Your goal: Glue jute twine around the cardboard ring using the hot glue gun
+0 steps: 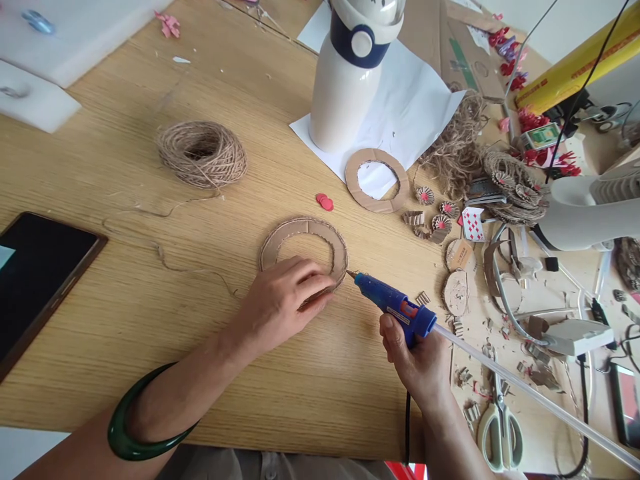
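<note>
My right hand [417, 357] is wrapped round the handle of a blue hot glue gun [395, 299], with a long clear glue stick [530, 393] coming out of its back. The gun's nozzle meets the right outer edge of a cardboard ring [273, 248] on the table. My left hand [287, 297] rests over the near side of that ring, its fingers closed on the rim and hiding part of it. Twine seems to run along the ring's outer edge. Behind lies a ball of jute twine [203, 153], its loose end trailing forward across the wood.
A white bottle [345, 93] stands on white paper, with a second cardboard ring [357, 190] beside it. Red paper discs [325, 201] lie near the ring. At the right are scissors [500, 427], a lamp [585, 213] and cardboard scraps. A dark tablet [45, 280] is at left.
</note>
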`<state>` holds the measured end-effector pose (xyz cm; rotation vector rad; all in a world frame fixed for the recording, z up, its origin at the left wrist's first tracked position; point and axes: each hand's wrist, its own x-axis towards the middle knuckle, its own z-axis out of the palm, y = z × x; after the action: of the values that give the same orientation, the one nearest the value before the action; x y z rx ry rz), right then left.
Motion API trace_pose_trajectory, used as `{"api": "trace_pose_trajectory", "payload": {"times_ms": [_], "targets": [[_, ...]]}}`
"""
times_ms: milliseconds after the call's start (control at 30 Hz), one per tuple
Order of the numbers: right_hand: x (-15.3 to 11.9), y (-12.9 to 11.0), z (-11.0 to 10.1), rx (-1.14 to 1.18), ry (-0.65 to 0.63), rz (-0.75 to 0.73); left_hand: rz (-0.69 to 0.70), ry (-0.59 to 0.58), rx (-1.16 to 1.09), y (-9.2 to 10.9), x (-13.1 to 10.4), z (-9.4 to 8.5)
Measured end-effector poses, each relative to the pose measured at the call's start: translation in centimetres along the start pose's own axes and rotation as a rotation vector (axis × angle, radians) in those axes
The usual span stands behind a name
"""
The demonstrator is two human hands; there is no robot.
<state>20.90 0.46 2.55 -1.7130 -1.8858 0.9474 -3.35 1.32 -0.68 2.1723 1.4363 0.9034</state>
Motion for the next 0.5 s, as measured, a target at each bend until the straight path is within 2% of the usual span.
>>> {"api": "trace_pose_trajectory", "payload": {"times_ms": [267,500], "targets": [[0.09,-0.5,-0.05,-0.066,0.021,-0.042,0.022,-0.005,0.006,-0.11,-0.03,0.15],[-0.1,0.34,0.26,-0.06,0.028,-0.051,0.027,-0.012,0.003,-0.23,-0.09,0.39]]}}
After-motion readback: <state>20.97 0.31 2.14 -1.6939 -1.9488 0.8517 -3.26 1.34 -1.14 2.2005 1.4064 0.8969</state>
